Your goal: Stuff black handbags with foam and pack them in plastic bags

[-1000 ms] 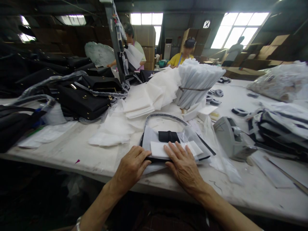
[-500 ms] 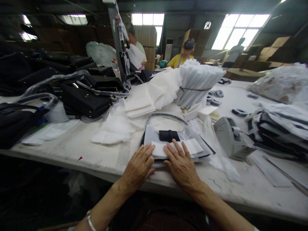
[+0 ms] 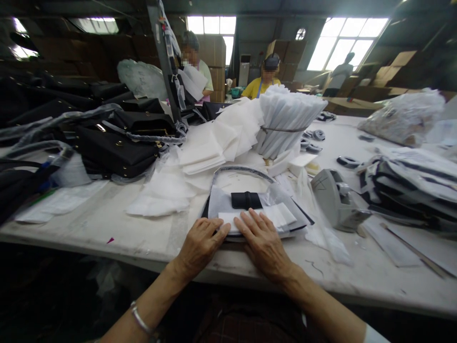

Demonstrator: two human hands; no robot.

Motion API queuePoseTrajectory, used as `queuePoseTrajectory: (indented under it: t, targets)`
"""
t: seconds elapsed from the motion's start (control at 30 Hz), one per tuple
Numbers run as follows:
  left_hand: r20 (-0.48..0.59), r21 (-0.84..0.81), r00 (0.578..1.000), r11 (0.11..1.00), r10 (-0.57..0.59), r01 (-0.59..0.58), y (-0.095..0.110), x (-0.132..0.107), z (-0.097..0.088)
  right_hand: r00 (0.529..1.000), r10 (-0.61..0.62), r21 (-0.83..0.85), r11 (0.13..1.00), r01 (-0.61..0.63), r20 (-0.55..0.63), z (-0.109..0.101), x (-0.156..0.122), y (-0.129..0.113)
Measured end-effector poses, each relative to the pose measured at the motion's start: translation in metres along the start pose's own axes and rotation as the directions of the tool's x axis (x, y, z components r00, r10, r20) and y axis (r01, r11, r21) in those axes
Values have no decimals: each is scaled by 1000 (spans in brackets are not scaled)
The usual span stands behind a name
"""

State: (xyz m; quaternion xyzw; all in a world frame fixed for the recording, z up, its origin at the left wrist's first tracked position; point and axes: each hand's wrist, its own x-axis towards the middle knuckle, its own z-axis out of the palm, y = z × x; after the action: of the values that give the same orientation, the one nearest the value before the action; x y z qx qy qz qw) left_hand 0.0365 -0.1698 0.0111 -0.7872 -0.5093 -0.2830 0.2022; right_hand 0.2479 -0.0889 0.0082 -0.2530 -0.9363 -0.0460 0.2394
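Observation:
A black handbag [image 3: 204,208] lies flat near the table's front edge, covered with white wrapping sheet [image 3: 221,200]. Its wrapped handle [image 3: 246,169] arches toward the far side. On top sits a small black strap piece [image 3: 246,200] with a raised band across its middle. A folded white padding strip [image 3: 282,215] runs along the bag's near side. My left hand [image 3: 200,245], fingers bent and drawn in, grips the near left corner of the bag. Stretched fingers of my right hand [image 3: 266,243] lie flat on the padding strip; its thumb is partly hidden.
Loose white sheets [image 3: 203,147] and a tied bundle of white sheets [image 3: 285,121] stand behind the bag. Black handbags [image 3: 117,147] crowd the left. A grey tape dispenser [image 3: 333,200] and stacked wrapped pieces [image 3: 400,186] are at right. Co-workers stand beyond the table.
The view has shifted slightly to the right. My left fingers have bent in from the padding strip to the bag's corner. My right fingers have drawn closer together on the strip.

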Motion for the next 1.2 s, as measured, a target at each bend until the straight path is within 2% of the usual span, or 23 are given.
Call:
queuePoseTrajectory:
  t: [0.2, 0.33, 0.57, 0.67, 0.83, 1.03, 1.2]
  targets:
    - [-59, -13, 998, 1000, 14, -15, 4, -4, 12, 998, -27, 1, 1000, 27, -60, 4, 0, 4]
    - [-31, 1, 999, 1000, -7, 7, 7, -6, 15, 995, -48, -5, 999, 47, -90, 6, 1, 8]
    - [135, 174, 991, 984, 23, -46, 9, -10, 2, 986, -59, -36, 998, 54, -159, 11, 0, 8]
    - [194, 207, 978, 971, 79, -119, 4, -8, -4, 985, -42, -53, 998, 34, -167, 12, 0, 5]
    - [149, 221, 966, 945, 212, -242, -8, -3, -4, 990, -9, -39, 999, 4, -139, 8, 2, -6]
    - [112, 194, 972, 954, 208, -227, -14, 10, -5, 990, -1, -1, 1000, 1, -139, 1, 10, -16]
    - [98, 164, 974, 962, 203, -217, -13, 26, -12, 975, -29, -91, 996, 9, -220, 4, 22, -4]
